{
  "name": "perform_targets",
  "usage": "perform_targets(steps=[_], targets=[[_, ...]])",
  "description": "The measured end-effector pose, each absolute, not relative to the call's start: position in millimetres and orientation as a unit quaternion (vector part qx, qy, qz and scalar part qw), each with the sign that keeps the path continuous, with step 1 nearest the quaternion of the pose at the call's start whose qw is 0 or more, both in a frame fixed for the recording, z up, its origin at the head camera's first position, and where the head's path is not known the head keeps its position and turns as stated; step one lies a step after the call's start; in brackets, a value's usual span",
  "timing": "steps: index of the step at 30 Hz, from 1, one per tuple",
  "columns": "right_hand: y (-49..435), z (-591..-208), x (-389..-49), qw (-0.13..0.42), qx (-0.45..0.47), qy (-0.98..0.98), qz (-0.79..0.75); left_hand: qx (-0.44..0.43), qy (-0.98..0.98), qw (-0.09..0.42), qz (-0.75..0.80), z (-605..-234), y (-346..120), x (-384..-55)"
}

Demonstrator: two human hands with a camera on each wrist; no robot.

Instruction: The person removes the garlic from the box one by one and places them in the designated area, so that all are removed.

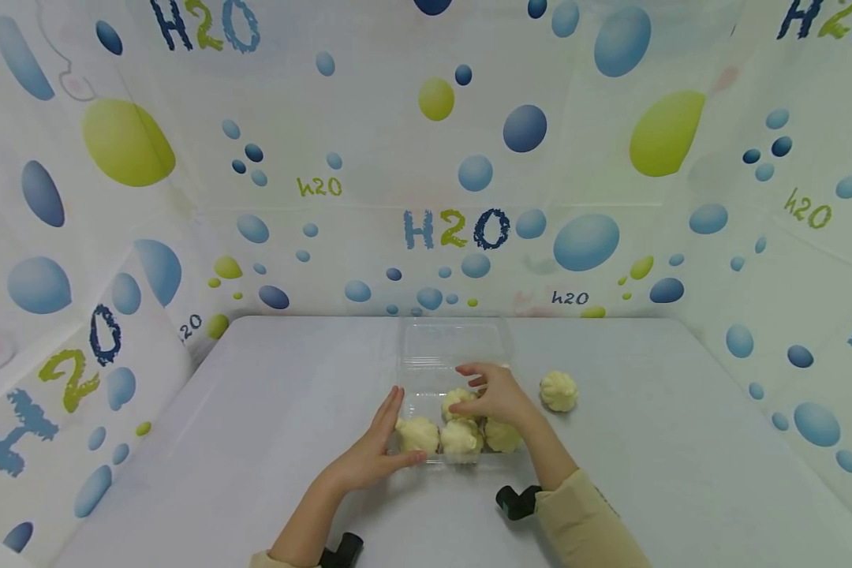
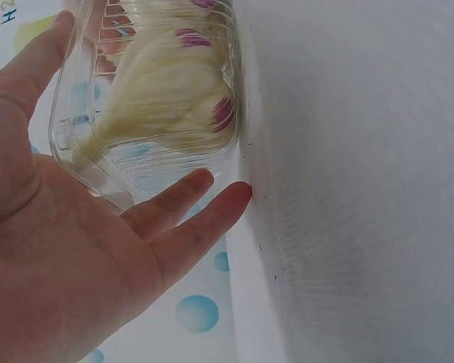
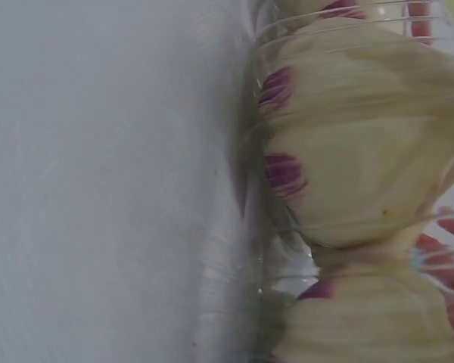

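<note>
A clear plastic container (image 1: 426, 459) holds several pale garlic bulbs, three along its front, including the left one (image 1: 419, 436) and the middle one (image 1: 461, 439). Purple streaks mark the bulbs (image 2: 170, 83) in both wrist views. My left hand (image 1: 365, 461) lies along the container's left side, fingers straight and thumb at the front rim. Over the container, my right hand (image 1: 500, 398) has thumb and fingers spread about a garlic bulb (image 1: 456, 401) in the back row, a gap showing between index finger and bulb. The hand partly hides this bulb.
The container's clear lid (image 1: 454, 341) is folded back toward the rear edge of the white table (image 1: 291, 379). One more garlic bulb (image 1: 558, 391) lies on the table to the right. A cloth printed with bubbles (image 1: 586, 242) rises behind and at both sides.
</note>
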State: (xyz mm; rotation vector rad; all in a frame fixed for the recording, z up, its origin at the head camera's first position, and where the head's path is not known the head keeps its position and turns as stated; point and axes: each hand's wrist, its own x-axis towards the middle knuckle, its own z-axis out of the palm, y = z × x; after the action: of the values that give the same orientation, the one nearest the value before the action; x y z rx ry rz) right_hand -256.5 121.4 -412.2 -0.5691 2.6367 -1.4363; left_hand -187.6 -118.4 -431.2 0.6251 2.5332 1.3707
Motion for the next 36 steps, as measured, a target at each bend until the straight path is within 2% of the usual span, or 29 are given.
perform_targets(steps=[15, 36], targets=[[109.5, -418.5, -256.4, 0.045, -0.184, 0.898, -0.398, 0.212, 0.857, 0.100, 0.459, -427.8, -118.2, -186.0], [101.6, -420.6, -257.2, 0.047, -0.171, 0.897, -0.406, 0.215, 0.850, 0.099, 0.471, -428.8, -118.3, -186.2]])
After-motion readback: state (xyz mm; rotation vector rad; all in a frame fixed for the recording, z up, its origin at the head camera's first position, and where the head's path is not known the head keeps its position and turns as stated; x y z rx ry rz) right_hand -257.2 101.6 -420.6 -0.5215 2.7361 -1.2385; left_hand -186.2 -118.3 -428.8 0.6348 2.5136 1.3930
